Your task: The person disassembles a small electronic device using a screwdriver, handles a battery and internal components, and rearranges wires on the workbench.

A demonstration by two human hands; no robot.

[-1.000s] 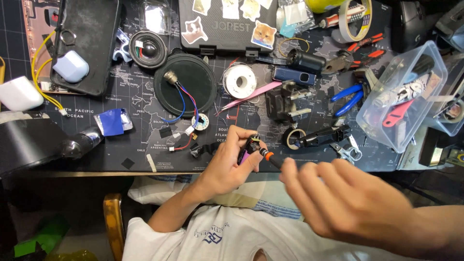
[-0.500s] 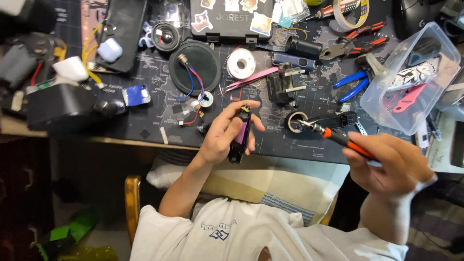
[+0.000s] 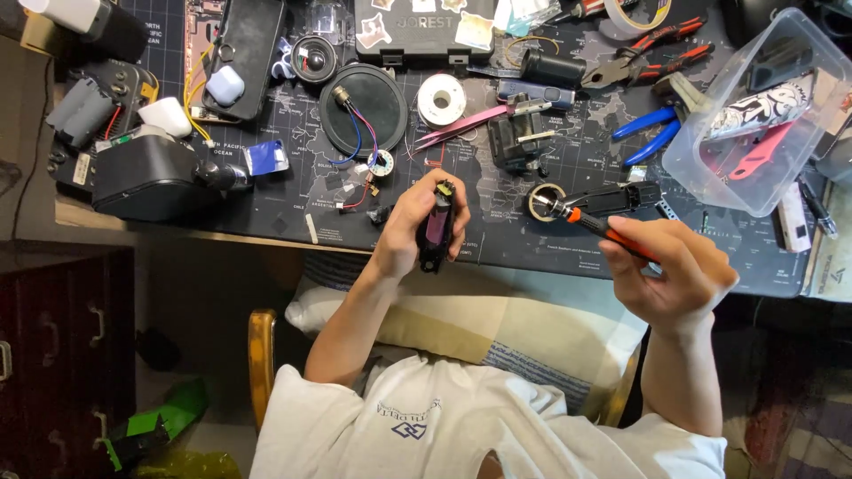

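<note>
My left hand (image 3: 404,235) is shut around a small black device with a purple cell in it (image 3: 437,223), held upright just above the desk's front edge. My right hand (image 3: 679,275) grips an orange-handled screwdriver (image 3: 596,223) off to the right. Its metal tip points left, toward a small tape ring (image 3: 543,202) on the dark map-printed mat (image 3: 293,191). The two hands are apart and the screwdriver does not touch the device.
On the mat lie a round black speaker disc with red and blue wires (image 3: 362,106), a white solder spool (image 3: 441,98), pink tweezers (image 3: 461,129), blue pliers (image 3: 648,133) and red pliers (image 3: 661,44). A clear plastic box (image 3: 710,168) stands right, a black box (image 3: 146,177) left.
My right hand, open and near the camera a second ago, now holds the screwdriver out to the right. The left hand has turned the device upright. The view has shifted.
</note>
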